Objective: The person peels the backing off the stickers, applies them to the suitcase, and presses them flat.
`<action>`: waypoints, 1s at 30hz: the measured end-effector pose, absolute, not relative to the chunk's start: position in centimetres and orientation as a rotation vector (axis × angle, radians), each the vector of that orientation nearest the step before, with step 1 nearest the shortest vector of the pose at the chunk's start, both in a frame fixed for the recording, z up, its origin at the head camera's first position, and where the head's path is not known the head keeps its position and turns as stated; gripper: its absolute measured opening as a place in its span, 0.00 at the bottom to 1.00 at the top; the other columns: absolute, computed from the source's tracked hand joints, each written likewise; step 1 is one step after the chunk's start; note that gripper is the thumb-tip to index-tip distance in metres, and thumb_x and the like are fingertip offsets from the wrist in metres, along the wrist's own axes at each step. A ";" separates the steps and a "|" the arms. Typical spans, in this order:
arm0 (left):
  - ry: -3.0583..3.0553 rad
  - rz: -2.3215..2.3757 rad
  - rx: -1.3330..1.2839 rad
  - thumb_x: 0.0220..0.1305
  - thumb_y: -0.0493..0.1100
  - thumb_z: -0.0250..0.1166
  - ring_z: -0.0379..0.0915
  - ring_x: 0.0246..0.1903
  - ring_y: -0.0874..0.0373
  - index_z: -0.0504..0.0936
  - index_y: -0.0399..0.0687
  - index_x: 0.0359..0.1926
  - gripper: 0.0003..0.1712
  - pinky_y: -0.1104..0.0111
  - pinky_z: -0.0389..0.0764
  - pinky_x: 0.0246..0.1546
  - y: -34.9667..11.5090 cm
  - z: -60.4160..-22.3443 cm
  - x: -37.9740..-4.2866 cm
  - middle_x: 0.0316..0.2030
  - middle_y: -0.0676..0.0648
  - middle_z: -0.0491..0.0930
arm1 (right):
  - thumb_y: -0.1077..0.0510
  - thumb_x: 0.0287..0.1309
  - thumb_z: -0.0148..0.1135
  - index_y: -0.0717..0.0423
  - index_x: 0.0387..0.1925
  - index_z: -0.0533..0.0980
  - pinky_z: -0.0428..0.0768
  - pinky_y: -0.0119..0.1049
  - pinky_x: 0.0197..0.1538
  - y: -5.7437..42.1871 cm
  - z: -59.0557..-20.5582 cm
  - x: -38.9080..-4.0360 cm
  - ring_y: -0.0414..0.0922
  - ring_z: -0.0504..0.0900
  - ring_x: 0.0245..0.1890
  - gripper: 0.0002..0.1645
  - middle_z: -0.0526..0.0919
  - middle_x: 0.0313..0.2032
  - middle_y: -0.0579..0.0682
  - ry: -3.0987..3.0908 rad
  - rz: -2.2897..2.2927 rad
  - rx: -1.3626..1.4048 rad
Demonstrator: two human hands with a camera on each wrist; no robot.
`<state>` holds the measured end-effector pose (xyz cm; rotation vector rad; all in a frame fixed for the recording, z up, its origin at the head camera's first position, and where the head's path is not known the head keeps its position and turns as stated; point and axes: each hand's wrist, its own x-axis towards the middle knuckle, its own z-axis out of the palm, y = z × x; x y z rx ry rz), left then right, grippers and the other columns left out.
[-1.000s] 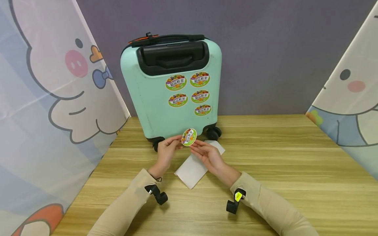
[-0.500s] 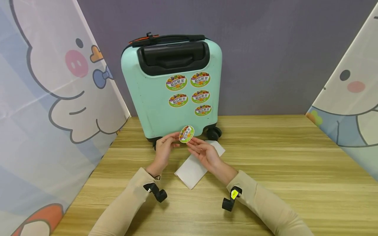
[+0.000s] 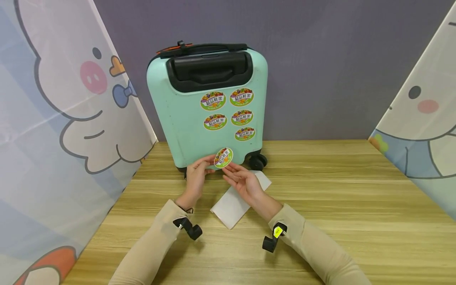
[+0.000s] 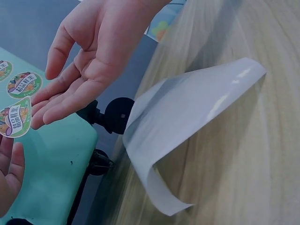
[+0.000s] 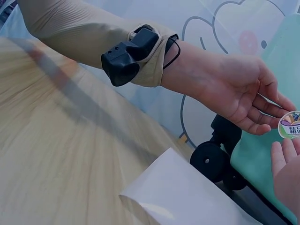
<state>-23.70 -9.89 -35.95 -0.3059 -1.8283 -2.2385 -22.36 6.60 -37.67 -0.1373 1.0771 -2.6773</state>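
An oval fruit-label sticker [image 3: 223, 158] is held up, tilted, in front of the lower part of a mint-green suitcase [image 3: 185, 130]. My left hand [image 3: 196, 174] pinches the sticker's left edge between thumb and finger. Extended fingers of my right hand [image 3: 247, 185] touch or nearly touch the sticker's opposite edge; in the left wrist view that hand's thumb [image 4: 57, 58] stands apart. Several matching stickers, such as the upper right sticker [image 3: 242, 97], are on the suitcase face. Below the hands lies a white backing sheet [image 3: 230, 208], its end curled up in the left wrist view.
The suitcase stands on black wheels [image 3: 258, 162] at the back of the wooden table [image 3: 320, 206]. Behind it is a grey wall [image 3: 320, 71]. Cartoon-printed cloths hang at the left [image 3: 89, 130] and right [image 3: 424, 130].
Both hands have moved slightly up and left with the sticker, bringing it closer to the suitcase's lower face. The backing sheet stays in place.
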 end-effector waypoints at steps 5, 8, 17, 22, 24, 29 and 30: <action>-1.822 -2.213 -0.317 0.69 0.31 0.48 0.79 0.42 0.58 0.81 0.23 0.51 0.19 0.60 0.82 0.41 -10.0 -35.5 -24.1 0.48 0.36 0.83 | 0.73 0.66 0.36 0.71 0.73 0.53 0.71 0.41 0.65 6.3 -37.3 -22.6 0.53 0.68 0.67 0.33 0.65 0.65 0.64 1.060 -2.697 -0.135; -1.798 -2.216 -0.324 0.69 0.31 0.49 0.80 0.41 0.58 0.81 0.22 0.51 0.19 0.65 0.82 0.39 -10.0 -35.3 -24.3 0.47 0.36 0.83 | 0.73 0.67 0.35 0.71 0.73 0.53 0.71 0.41 0.65 6.2 -37.1 -22.7 0.54 0.64 0.69 0.33 0.62 0.68 0.65 1.041 -2.704 -0.137; -1.761 -2.237 -0.319 0.68 0.31 0.50 0.80 0.42 0.58 0.80 0.22 0.51 0.19 0.69 0.81 0.37 -9.9 -34.6 -24.4 0.50 0.36 0.83 | 0.72 0.67 0.34 0.71 0.73 0.52 0.65 0.44 0.69 5.8 -36.7 -23.1 0.57 0.57 0.73 0.33 0.57 0.72 0.65 1.012 -2.729 -0.165; -1.781 -2.223 -0.316 0.69 0.32 0.50 0.79 0.44 0.58 0.81 0.24 0.52 0.19 0.64 0.81 0.40 -9.9 -34.3 -24.5 0.51 0.37 0.82 | 0.72 0.67 0.35 0.70 0.73 0.53 0.63 0.45 0.70 5.6 -36.5 -23.4 0.57 0.57 0.73 0.33 0.58 0.71 0.64 0.967 -2.746 -0.154; -1.789 -2.214 -0.320 0.70 0.33 0.50 0.79 0.44 0.57 0.81 0.26 0.52 0.19 0.62 0.81 0.42 -10.0 -34.1 -24.5 0.51 0.37 0.82 | 0.72 0.67 0.35 0.69 0.73 0.53 0.63 0.45 0.70 5.5 -36.4 -23.5 0.56 0.58 0.73 0.33 0.59 0.71 0.63 0.955 -2.754 -0.153; -1.795 -2.190 -0.335 0.71 0.33 0.51 0.78 0.44 0.57 0.82 0.27 0.53 0.19 0.63 0.81 0.41 -10.0 -33.7 -24.6 0.51 0.38 0.83 | 0.72 0.67 0.36 0.69 0.73 0.53 0.63 0.45 0.70 5.3 -36.2 -23.7 0.56 0.58 0.73 0.33 0.60 0.69 0.63 0.935 -2.770 -0.154; -1.794 -2.188 -0.338 0.71 0.34 0.51 0.78 0.44 0.57 0.82 0.27 0.53 0.19 0.64 0.81 0.41 -10.0 -33.7 -24.7 0.50 0.39 0.83 | 0.72 0.67 0.36 0.69 0.73 0.53 0.63 0.45 0.70 5.2 -36.1 -23.7 0.56 0.58 0.73 0.33 0.60 0.69 0.63 0.933 -2.772 -0.154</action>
